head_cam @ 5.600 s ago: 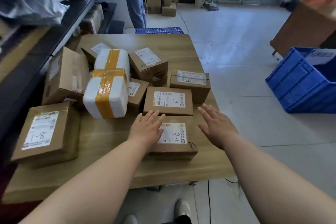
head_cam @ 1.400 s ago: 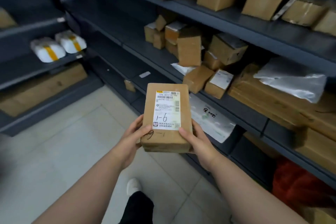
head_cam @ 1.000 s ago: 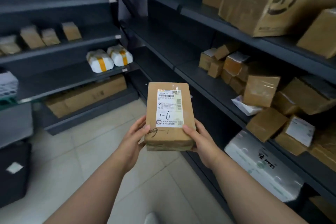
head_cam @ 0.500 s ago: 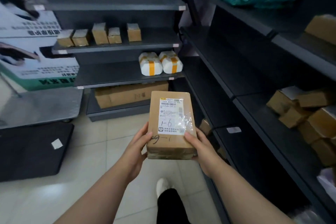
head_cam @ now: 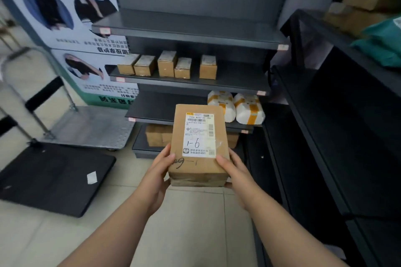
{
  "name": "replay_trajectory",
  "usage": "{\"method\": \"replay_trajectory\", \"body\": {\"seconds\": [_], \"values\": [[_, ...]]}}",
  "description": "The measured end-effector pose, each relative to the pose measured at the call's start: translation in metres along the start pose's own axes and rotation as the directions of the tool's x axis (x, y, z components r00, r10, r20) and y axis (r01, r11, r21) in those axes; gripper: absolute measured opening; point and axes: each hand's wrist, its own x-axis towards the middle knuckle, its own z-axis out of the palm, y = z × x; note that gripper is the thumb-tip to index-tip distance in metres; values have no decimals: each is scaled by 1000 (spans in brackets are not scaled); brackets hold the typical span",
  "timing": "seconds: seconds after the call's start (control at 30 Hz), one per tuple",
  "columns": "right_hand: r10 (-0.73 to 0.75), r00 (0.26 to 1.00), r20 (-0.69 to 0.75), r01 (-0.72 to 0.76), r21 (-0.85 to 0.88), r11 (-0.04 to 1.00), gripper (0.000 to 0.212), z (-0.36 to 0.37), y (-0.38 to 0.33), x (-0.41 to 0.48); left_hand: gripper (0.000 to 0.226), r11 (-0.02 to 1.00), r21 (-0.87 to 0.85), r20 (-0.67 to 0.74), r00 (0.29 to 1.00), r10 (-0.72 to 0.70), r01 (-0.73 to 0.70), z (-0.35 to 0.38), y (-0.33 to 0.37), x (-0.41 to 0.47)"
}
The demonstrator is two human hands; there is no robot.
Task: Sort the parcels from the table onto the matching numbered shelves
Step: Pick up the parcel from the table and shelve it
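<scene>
A brown cardboard parcel (head_cam: 198, 147) with a white label marked "1-6" is held flat in front of me. My left hand (head_cam: 160, 167) grips its left side and my right hand (head_cam: 232, 169) grips its right side, thumbs on top. Straight ahead stands a dark shelf unit (head_cam: 195, 38). Its second shelf carries several small brown boxes (head_cam: 166, 67). The shelf below holds two white foam parcels (head_cam: 236, 109) bound with orange tape. The bottom shelf carries brown cartons (head_cam: 158, 135), partly hidden behind the parcel.
A second dark shelf rack (head_cam: 338, 136) runs along my right, with green mailer bags (head_cam: 384, 43) on an upper shelf. A metal platform trolley (head_cam: 86, 125) and a black flat board (head_cam: 52, 178) lie on the tiled floor at left. A poster (head_cam: 71, 34) stands behind.
I have carried the parcel from the table to the shelves. Over the last second my view swung left, and the end shelf unit now stands closer and centred ahead. Both hands keep their grip.
</scene>
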Motion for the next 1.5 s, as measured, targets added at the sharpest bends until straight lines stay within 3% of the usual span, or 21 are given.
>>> {"method": "replay_trajectory", "body": {"seconds": [0.4,0.63,0.87,1.07,1.2,1.3,1.5], "values": [[16,996,86,-7,-108,994,59,75,-56,115,61,992,-85,-96,992,83,-91,-55,57,93],[-144,986,79,150,-86,985,57,154,-114,191,61,964,-97,-35,969,247,-249,-102,150,169],[-313,949,37,314,-64,947,86,222,-170,243,60,918,-99,-29,923,383,-384,-135,240,229],[-405,914,-7,404,-68,912,47,256,-204,287,60,907,-30,35,906,421,-420,-147,288,266],[-438,899,-19,433,-112,894,43,266,-235,318,58,907,-57,-20,908,417,-418,-145,311,296],[-453,892,-14,448,-122,886,40,270,-258,345,45,908,-65,-54,910,411,-414,-142,328,323],[-444,896,4,439,-162,884,36,276,-300,406,41,919,34,-58,917,394,-393,-134,372,381]]}}
